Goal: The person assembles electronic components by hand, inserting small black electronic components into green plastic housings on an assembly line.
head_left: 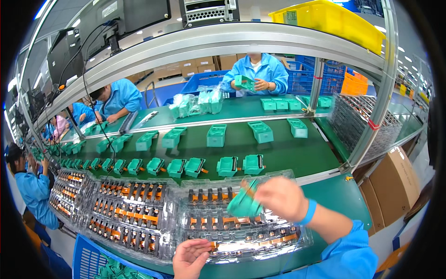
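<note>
My right hand, with a blue band at its wrist, is closed on a green plastic housing, slightly blurred and tilted above the right-hand clear tray. An orange strip shows at the housing's upper edge near my fingers. At the near edge of that tray my left hand has its thumb and fingers drawn together, palm partly up. A small orange ribbon part shows at its fingertips. Black parts with orange ribbons lie in rows in the tray.
More filled clear trays lie to the left. Beyond them a green conveyor carries two rows of green housings. A blue basket stands at the near left. A metal frame post rises at right. Co-workers sit across.
</note>
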Demonstrator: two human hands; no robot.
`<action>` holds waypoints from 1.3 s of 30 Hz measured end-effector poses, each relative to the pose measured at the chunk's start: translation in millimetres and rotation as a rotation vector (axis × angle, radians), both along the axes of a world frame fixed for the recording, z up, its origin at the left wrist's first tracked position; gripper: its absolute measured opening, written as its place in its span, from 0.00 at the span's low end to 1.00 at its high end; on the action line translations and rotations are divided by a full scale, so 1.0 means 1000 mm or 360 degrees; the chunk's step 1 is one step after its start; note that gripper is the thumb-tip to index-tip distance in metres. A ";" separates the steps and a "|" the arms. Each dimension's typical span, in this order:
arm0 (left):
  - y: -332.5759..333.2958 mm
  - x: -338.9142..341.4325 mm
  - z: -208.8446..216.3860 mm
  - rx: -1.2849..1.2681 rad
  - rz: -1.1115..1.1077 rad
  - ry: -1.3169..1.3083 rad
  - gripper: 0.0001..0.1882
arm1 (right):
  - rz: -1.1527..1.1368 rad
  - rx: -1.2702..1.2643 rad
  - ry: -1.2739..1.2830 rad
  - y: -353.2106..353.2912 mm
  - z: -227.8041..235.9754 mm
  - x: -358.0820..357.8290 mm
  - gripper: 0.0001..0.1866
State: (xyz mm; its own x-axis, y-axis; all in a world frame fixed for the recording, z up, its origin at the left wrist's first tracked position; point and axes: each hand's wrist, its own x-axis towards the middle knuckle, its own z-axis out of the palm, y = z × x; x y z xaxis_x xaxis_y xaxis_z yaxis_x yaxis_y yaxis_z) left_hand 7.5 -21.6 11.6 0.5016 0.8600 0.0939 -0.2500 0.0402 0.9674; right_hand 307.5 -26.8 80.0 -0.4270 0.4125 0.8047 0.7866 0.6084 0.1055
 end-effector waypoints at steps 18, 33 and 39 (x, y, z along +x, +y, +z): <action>0.001 0.001 -0.019 0.0133 0.0246 0.0099 0.10 | -0.1207 -0.1496 0.2201 0.090 -0.119 0.185 0.12; 0.014 -0.031 0.010 0.0296 0.0741 -0.0359 0.09 | 0.0253 -0.1809 0.1336 0.038 -0.003 -0.021 0.13; 0.000 -0.114 0.030 0.0763 0.1216 -0.0199 0.10 | 0.0599 -0.2175 0.0210 0.020 -0.028 -0.129 0.23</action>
State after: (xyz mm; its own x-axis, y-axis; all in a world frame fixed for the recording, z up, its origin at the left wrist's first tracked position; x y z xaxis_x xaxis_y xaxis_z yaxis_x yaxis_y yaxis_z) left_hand -106.7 -22.1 41.8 -0.2270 0.8089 0.5424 -0.1478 -0.5791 0.8018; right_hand 178.2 -6.8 51.6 -0.6383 0.7650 -0.0856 0.5154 0.3421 -0.7857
